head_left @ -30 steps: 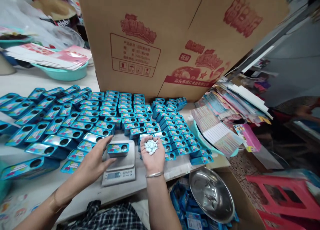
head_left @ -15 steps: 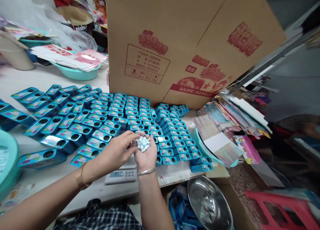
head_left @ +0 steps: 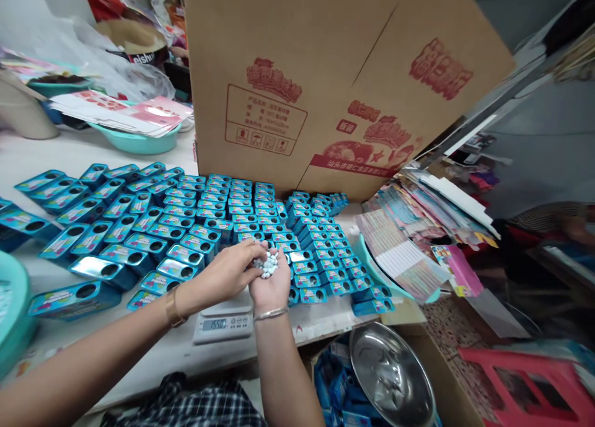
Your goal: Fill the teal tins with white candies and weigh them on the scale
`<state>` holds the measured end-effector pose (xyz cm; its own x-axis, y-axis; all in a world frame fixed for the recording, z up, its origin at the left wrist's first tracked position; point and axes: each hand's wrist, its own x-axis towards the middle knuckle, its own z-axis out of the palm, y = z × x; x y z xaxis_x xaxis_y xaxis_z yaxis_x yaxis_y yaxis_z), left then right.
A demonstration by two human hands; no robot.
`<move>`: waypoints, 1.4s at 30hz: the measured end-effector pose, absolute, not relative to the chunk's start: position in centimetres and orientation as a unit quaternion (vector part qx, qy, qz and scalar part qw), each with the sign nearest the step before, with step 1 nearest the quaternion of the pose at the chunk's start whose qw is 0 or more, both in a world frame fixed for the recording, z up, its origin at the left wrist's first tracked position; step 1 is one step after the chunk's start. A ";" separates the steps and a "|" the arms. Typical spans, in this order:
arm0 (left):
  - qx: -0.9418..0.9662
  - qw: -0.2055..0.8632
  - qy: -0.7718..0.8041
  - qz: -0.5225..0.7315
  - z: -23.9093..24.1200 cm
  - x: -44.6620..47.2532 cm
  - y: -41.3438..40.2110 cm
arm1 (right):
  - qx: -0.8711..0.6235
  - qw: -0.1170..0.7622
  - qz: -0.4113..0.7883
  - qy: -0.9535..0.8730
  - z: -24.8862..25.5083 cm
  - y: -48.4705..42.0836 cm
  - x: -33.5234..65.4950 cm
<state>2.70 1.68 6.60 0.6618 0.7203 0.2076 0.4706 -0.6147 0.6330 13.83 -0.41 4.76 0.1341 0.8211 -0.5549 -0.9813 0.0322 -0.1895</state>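
Observation:
A small heap of pale blue and white candies (head_left: 268, 264) lies in the cupped palm of my right hand (head_left: 273, 290), which wears a silver bangle. From the left, my left hand (head_left: 227, 269) reaches over, its fingers bent and closing on candies at the heap's left edge. Both hands are above a white digital scale (head_left: 223, 328), whose display shows digits starting with 155; my hands hide part of its top. Around and beyond them stand many blue candy tins (head_left: 170, 228) with round dark holes on top, in rows.
Behind the tins rises a big cardboard box (head_left: 288, 55). A teal basin (head_left: 13, 309) is at the left edge, and another teal basin (head_left: 372, 259) under papers stands right. Below the table edge, a metal bowl (head_left: 390, 374) rests over a carton of blue packs. A red stool (head_left: 520, 383) is at lower right.
My left hand has moved slightly right and further over the candies, covering more of the heap. The view has shifted a little, and more of the scale's display shows.

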 end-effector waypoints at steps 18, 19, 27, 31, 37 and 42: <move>0.885 0.229 0.334 0.232 6.1 4.6 1.1 | -0.278 0.698 0.650 0.110 2.4 -0.4 15.3; 0.885 0.226 0.334 0.231 5.9 4.7 1.1 | -0.280 0.693 0.655 0.109 2.1 -0.4 15.5; 0.883 0.229 0.330 0.243 5.8 4.7 0.6 | -0.287 0.685 0.669 0.037 0.7 -0.6 16.2; 0.873 0.247 0.325 0.265 6.8 4.4 0.5 | -0.288 0.675 0.676 0.064 1.3 -0.7 16.1; 0.840 0.254 0.365 0.310 6.3 -0.3 1.1 | -0.277 0.697 0.647 0.136 3.0 -1.7 16.7; 0.863 0.145 0.431 0.221 2.2 -4.6 1.0 | -0.270 0.720 0.617 0.169 3.3 -2.6 18.3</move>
<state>-4.59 1.01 2.20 0.5313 0.8075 0.2565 0.6792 -0.5869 0.4408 18.30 -2.57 3.29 0.1818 0.7966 -0.5766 -0.9791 0.0924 -0.1810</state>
